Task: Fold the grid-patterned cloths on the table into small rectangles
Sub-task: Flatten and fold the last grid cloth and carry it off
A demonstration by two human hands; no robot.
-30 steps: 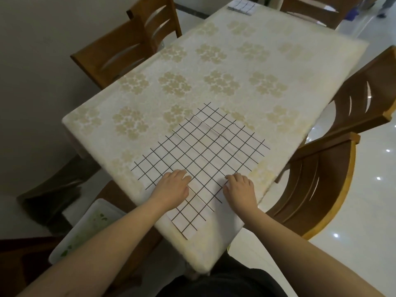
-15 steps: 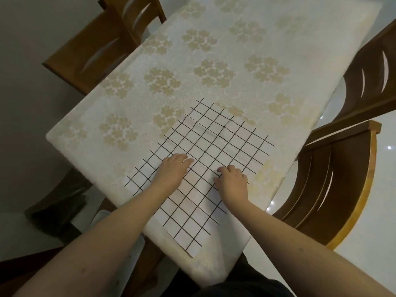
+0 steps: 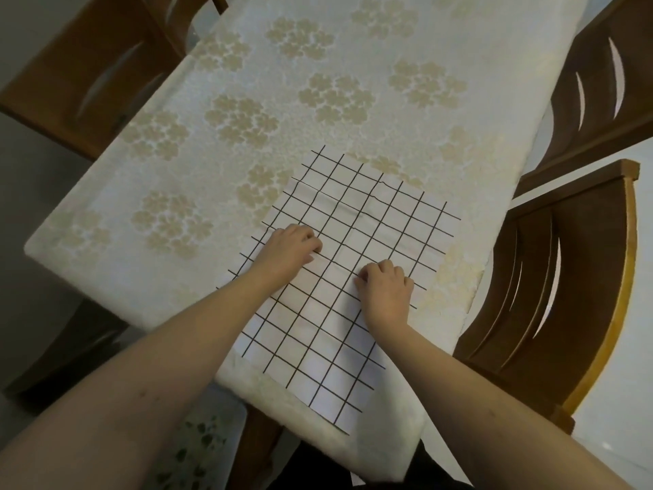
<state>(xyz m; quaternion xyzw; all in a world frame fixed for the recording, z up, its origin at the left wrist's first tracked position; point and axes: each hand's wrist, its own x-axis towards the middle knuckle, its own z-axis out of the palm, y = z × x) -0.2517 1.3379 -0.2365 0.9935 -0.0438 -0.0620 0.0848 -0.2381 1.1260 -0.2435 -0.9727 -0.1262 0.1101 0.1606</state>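
Lying flat near the table's [image 3: 247,83] 6 o'clock corner, the grid cloth [image 3: 357,221] hangs slightly over the near edge. Both hands press on its middle with fingers curled under; whether they pinch fabric, I cannot tell. The left hand [image 3: 288,251] sits at 10 o'clock from the right hand [image 3: 387,290]. Wooden chairs [image 3: 565,284] stand at 3 o'clock.

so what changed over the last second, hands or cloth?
Both hands went from flat, fingers extended, to curled: the left hand and right hand now bunch their fingers on the grid cloth, likely starting a pinch, though no grip is clear. The cloth stays spread flat on the table, its near corner over the edge. Only the camera moved closer.
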